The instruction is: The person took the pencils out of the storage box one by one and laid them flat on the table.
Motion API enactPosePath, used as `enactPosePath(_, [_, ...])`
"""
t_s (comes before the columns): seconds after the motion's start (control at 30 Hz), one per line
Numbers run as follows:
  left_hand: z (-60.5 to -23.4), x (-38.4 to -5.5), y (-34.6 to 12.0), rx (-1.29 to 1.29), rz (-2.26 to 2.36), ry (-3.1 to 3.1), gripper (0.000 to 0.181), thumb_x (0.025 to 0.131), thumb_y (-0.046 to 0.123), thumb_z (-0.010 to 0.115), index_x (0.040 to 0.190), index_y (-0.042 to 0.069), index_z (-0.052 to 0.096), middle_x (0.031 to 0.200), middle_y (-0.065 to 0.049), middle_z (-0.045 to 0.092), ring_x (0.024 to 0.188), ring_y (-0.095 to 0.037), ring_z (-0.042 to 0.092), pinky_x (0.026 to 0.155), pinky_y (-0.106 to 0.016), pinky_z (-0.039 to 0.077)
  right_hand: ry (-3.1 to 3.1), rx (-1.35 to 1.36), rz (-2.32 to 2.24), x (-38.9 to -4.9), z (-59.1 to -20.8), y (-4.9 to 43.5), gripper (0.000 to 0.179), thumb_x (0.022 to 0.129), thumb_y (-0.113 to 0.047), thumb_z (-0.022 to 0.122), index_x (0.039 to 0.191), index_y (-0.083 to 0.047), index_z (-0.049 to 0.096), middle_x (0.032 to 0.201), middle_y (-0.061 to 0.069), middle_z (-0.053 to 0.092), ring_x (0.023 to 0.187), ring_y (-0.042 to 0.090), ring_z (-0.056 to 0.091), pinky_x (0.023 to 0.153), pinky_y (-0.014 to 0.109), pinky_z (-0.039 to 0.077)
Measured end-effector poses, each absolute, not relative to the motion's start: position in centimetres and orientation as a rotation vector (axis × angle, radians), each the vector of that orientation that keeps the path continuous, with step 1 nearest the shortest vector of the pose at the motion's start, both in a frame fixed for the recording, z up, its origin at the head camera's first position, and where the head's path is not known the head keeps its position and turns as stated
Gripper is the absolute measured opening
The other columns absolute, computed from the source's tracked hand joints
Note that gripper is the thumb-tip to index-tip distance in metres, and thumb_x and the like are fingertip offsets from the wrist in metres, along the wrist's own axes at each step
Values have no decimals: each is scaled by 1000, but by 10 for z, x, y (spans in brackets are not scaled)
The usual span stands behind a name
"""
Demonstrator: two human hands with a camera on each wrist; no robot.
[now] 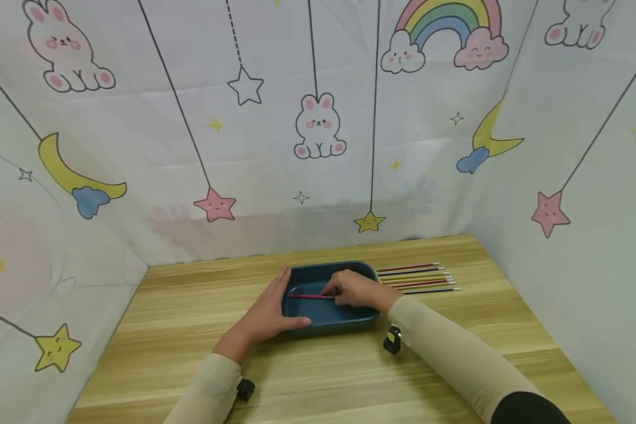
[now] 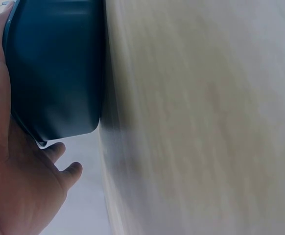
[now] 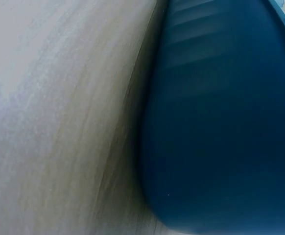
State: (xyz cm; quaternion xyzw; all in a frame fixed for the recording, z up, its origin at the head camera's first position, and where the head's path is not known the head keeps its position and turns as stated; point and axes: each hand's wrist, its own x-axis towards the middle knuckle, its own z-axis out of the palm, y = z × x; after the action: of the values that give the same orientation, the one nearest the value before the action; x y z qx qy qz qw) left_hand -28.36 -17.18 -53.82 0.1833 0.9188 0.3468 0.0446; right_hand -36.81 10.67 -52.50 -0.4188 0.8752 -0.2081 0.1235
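A dark blue rectangular tray [image 1: 323, 318] sits on the wooden table. My left hand [image 1: 262, 312] grips its left end, thumb over the front rim and fingers along the left side. In the left wrist view the fingertips show past the corner of the tray [image 2: 59, 68]. My right hand [image 1: 352, 288] is inside the tray, fingers bent down, and pinches the right end of a red pencil [image 1: 307, 296]. That pencil points left across the tray floor. Only the outer wall of the tray [image 3: 221, 122] shows in the right wrist view; the right hand is hidden there.
Several pencils [image 1: 421, 281] in red, dark blue and yellow lie side by side on the wooden table [image 1: 191, 312], right of the tray, their white ends to the right. A patterned cloth [image 1: 275, 176] with rabbits and stars hangs behind the table and along both sides.
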Motion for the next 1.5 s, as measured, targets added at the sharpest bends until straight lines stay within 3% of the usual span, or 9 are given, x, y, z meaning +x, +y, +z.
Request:
enactPosePath(0.57, [-541,-286,-173,565,1062,2809,131,89,60,90,179,11,8,187,-9,5,170,-36,11,130,-68,25,2526,-1248,-626,-367,-508,115,37,99,1,73,133,-11,82,103,1,71,86,9,62,79,31,56])
enactPosePath(0.97, [-541,-287,-173,550,1038,2819,135,87,68,88,180,13,7,187,-6,5,170,-34,11,131,-65,23,2474,-1256,-708,-365,-486,132,41,99,5,70,134,-13,81,109,-3,70,100,11,67,87,33,59])
enactPosePath(1.5, [-539,-286,-171,529,1020,2832,138,84,72,88,180,12,9,187,-5,6,170,-35,12,131,-65,24,2411,-1212,-838,-362,-466,161,42,102,5,65,137,-13,80,117,3,71,105,15,67,91,36,59])
